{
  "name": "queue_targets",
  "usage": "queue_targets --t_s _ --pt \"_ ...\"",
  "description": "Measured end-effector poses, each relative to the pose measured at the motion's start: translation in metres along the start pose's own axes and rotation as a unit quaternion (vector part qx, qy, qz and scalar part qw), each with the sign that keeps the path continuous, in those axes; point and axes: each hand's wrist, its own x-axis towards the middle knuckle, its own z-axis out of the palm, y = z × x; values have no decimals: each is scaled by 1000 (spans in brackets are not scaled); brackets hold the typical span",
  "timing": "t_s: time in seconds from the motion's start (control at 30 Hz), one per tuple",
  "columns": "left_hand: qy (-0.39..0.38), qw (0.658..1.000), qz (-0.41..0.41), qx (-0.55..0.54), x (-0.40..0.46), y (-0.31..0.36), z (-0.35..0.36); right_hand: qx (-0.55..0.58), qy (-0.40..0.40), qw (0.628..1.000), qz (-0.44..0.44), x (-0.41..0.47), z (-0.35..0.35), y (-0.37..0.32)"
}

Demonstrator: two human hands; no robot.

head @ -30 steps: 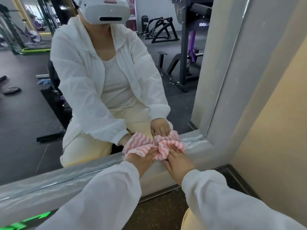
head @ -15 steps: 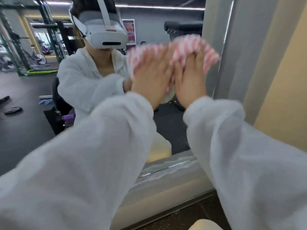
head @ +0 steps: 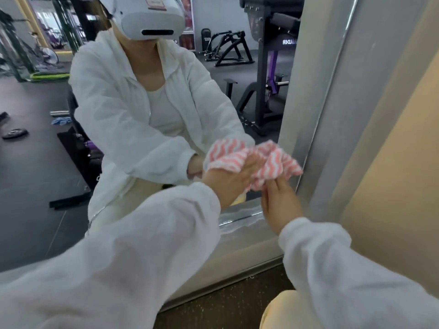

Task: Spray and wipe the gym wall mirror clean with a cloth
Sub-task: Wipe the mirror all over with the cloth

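With both sets of fingers (head: pixel 255 162) pressed flat against the cloth (head: pixel 270 165), the left hand (head: pixel 228 184) and right hand (head: pixel 280 205) have swept it down from head height to the mirror (head: pixel 35 186) lower right corner; that strip appears nearly wiped.

I see both hands, the left hand (head: pixel 228 184) and the right hand (head: pixel 280 203), bring the cloth (head: pixel 256 160) down from the upper centre to the lower right of the mirror (head: pixel 35 186).
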Motion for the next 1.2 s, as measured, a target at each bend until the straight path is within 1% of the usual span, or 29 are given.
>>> queue_targets --t_s 0.03,0.07,0.1,0.17,0.2,0.23,0.27,0.3,0.33,0.37,0.4,0.43,0.47,0.5,0.53,0.6,0.63,0.7,0.73,0.77,0.83,0.9,0.93,1.03,1.1,1.13,1.2 --pt "16 999 44 5 2 24 13 -2 -40 999 21 -10 9 3" --pt "-51 997 52 -3 -3 42 14 -13 -89 995 43 -22 19 5" --pt "-87 994 64 -1 -7 52 14 -26 -132 988 74 -32 25 4" --pt "-93 991 74 -56 -4 75 23 -65 -220 965 129 -38 37 7" --pt "-99 989 80 -77 -6 87 27 -70 -244 957 137 -41 41 7" --pt "-114 986 93 -78 -9 96 26 -55 -250 955 149 -44 45 6" --pt "-126 983 86 -101 -9 105 28 -33 -251 953 165 -46 48 4" --pt "-140 982 84 -99 -11 110 29 -2 -240 954 179 -49 49 0" --pt "-145 982 87 -88 -13 109 25 47 -210 956 198 -49 48 -4" --pt "-141 983 82 -88 -15 103 20 102 -160 959 208 -48 45 -11" --pt "-136 983 47 -114 -15 94 19 153 -113 958 213 -42 35 -19" --pt "-110 981 -2 -161 -12 84 19 194 -69 956 209 -32 25 -26" --pt "-56 980 -48 -186 -6 70 17 221 -26 953 205 -18 11 -33" --pt "-9 980 -84 -182 1 51 11 231 13 953 196 -2 -4 -38" --pt "20 974 -123 -192 7 29 2 227 37 955 188 17 -21 -41" --pt "58 961 -181 -198 21 -14 -16 202 89 962 157 55 -57 -47" --pt "78 956 -208 -191 27 -39 -28 196 126 964 128 74 -77 -50" --pt "147 934 -277 -171 34 -89 -55 190 189 961 67 113 -117 -56" --pt "162 924 -307 -161 37 -111 -65 177 213 960 39 131 -137 -59" --pt "173 919 -313 -168 41 -129 -71 165 233 958 18 149 -156 -63" --pt "205 902 -321 -202 43 -158 -81 163 261 951 4 175 -185 -71" --pt "241 886 -330 -218 45 -172 -82 161 277 947 3 185 -194 -74" --pt "245 887 -324 -219 46 -170 -79 143 276 950 11 183 -192 -74" --pt "244 906 -275 -207 50 -149 -66 100 268 957 40 165 -166 -57" --pt "238 923 -235 -189 50 -129 -62 117 267 955 56 146 -142 -41" --pt "244 931 -218 -160 51 -118 -60 127 264 954 64 136 -128 -33" --pt "178 960 -169 -134 51 -87 -49 141 239 956 92 112 -100 -20"
